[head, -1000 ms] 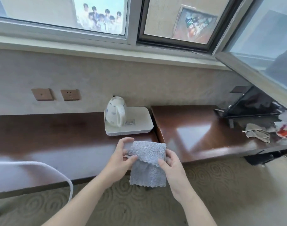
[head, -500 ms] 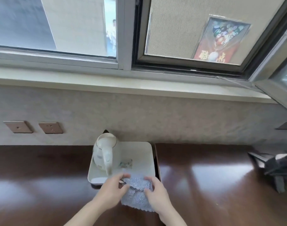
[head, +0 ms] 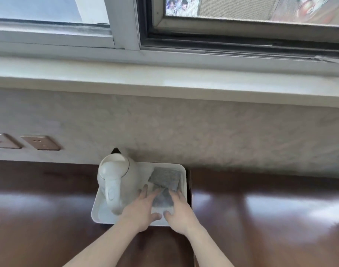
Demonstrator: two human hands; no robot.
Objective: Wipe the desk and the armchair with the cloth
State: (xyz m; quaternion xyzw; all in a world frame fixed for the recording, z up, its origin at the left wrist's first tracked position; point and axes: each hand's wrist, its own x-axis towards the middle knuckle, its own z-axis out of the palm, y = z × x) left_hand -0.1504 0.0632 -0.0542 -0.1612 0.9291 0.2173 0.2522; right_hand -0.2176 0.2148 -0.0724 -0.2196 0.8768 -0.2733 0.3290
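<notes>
White tray (head: 99, 212) sits on dark brown desk (head: 261, 218), up against the wall. It holds 2 things: white kettle (head: 116, 176) on the left side, handle toward the camera, & grey cloth (head: 164, 182) spread flat on the right side. Both hands press down on the cloth's near part. Left hand (head: 141, 211) & right hand (head: 179, 214) lie palm-down w/ fingers spread flat, not gripping; cloth shows between them & past the fingertips toward the tray's far right corner. Thumbs nearly meet at the near rim. 2 wall sockets (head: 41, 143) sit left, above the desk.
</notes>
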